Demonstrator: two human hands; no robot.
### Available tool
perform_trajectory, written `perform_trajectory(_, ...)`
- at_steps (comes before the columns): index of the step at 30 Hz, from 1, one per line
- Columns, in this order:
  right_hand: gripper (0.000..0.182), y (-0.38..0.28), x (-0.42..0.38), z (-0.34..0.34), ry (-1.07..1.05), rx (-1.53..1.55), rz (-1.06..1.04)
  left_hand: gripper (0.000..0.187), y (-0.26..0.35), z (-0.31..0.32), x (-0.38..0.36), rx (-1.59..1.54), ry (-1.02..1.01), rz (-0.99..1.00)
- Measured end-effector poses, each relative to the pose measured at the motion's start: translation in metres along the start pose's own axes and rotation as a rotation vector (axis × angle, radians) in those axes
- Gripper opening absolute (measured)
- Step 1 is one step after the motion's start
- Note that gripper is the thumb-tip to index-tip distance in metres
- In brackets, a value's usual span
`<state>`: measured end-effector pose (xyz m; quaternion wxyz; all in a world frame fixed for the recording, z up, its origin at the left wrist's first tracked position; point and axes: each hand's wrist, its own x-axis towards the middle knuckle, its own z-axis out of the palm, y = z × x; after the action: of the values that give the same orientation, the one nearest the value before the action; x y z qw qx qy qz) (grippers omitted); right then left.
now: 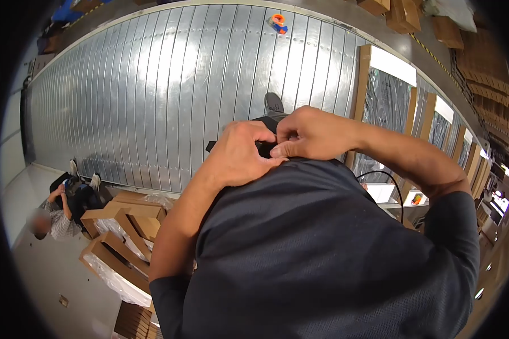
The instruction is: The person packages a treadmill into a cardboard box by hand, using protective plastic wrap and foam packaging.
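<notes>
Both hands meet at the front of my waist, just above the hem of my dark shirt (322,243). My left hand (237,150) has its fingers curled in at a black strap (264,149). A short black end sticks out on the other side of that hand. From the right, my right hand (316,135) is closed, thumb and fingers pinched at the same black strap. Its exact form is mostly hidden by my fingers. Beyond the hands shows one grey shoe (274,103) on the ribbed metal floor (169,101).
An orange and blue tape dispenser (278,25) lies on the metal floor ahead. At the left sits another person (68,209), near opened cardboard boxes (124,220) with clear plastic. Cardboard-edged, plastic-wrapped packages (387,93) stand along the right. A thin black cable (398,192) loops beside me.
</notes>
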<state>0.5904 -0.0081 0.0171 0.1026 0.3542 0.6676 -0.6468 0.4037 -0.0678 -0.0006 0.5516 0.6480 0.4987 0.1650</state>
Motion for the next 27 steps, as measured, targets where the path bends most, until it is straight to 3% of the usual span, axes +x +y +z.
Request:
perform_trajectory(3,0.018,0.02,0.009,0.002,-0.03,0.396,0.174,0.027,0.003,0.0,0.002,0.075,0.032,0.089)
perform_trajectory(6,0.019,0.034,0.015,0.014,0.096,0.922,0.05,0.03,0.001,0.004,0.005,-0.194,0.104,-0.068)
perform_trajectory(7,0.017,0.033,0.015,0.017,0.141,0.984,0.024,0.029,0.011,0.003,0.005,-0.223,0.143,-0.14)
perform_trajectory(10,0.017,0.027,0.012,0.02,0.182,1.121,0.079,0.022,0.011,0.006,0.007,-0.092,0.154,-0.064)
perform_trajectory(14,0.017,0.035,0.007,0.03,0.165,1.28,0.041,0.025,-0.001,0.013,0.002,-0.203,0.189,-0.064)
perform_trajectory(17,0.018,0.042,-0.003,0.039,0.229,1.289,0.045,0.03,-0.005,0.022,0.001,-0.265,0.217,-0.018)
perform_trajectory(20,0.022,0.05,0.0,0.027,0.166,0.908,-0.086,0.023,0.001,0.015,0.002,-0.218,0.083,-0.024)
perform_trajectory(21,0.026,0.048,0.002,0.024,0.24,0.627,-0.2,0.023,0.002,0.016,0.002,-0.203,0.067,-0.04)
perform_trajectory(24,0.024,0.012,-0.009,0.002,0.074,0.082,0.025,0.023,0.002,0.017,0.003,-0.187,0.04,-0.068)
perform_trajectory(25,0.022,0.001,-0.013,-0.003,0.03,0.094,0.085,0.023,0.001,0.019,0.003,-0.205,0.038,-0.064)
perform_trajectory(27,0.018,0.02,-0.01,0.003,0.073,0.233,-0.068,0.024,-0.001,0.02,0.003,-0.234,0.049,-0.046)
